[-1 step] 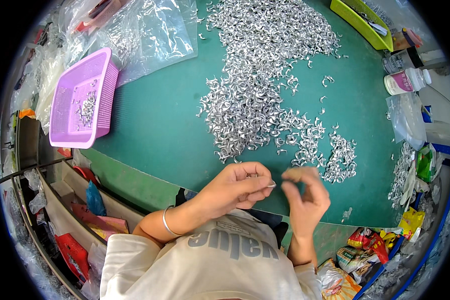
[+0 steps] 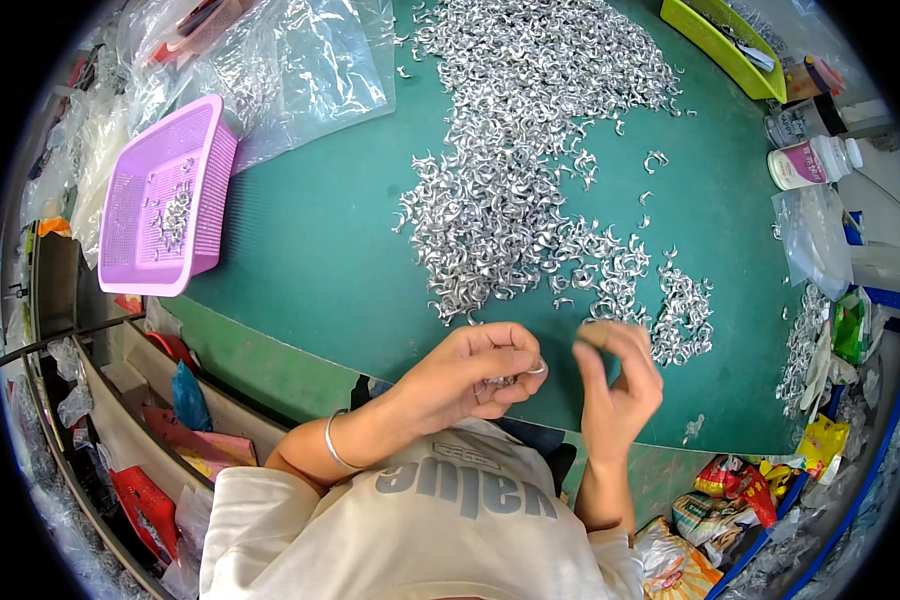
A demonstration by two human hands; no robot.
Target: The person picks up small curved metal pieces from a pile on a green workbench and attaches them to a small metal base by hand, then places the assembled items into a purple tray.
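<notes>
My left hand [image 2: 480, 375], with a silver bangle [image 2: 336, 442] on its wrist, is closed at the table's near edge. Between its thumb and fingers sits a small curved silver metal piece [image 2: 537, 370], its tip showing at the fingertips. More metal glints inside the palm, mostly hidden. Just to the right, my right hand [image 2: 620, 385] is raised with thumb and forefinger apart, and I see nothing between them. Its fingertips are slightly blurred. Beyond both hands, a large pile of the same curved metal pieces [image 2: 500, 190] spreads over the green table [image 2: 310, 250].
A small separate heap of pieces [image 2: 683, 315] lies right of the main pile. At left stands a purple basket [image 2: 215, 190] with some pieces inside, near clear plastic bags [image 2: 320, 80]. A lime-green tray [image 2: 705, 35] and white bottle [image 2: 805, 165] line the right side.
My right hand has moved a little to the right, away from my left. The left thumb has shifted back slightly, and more metal shows in that hand.
</notes>
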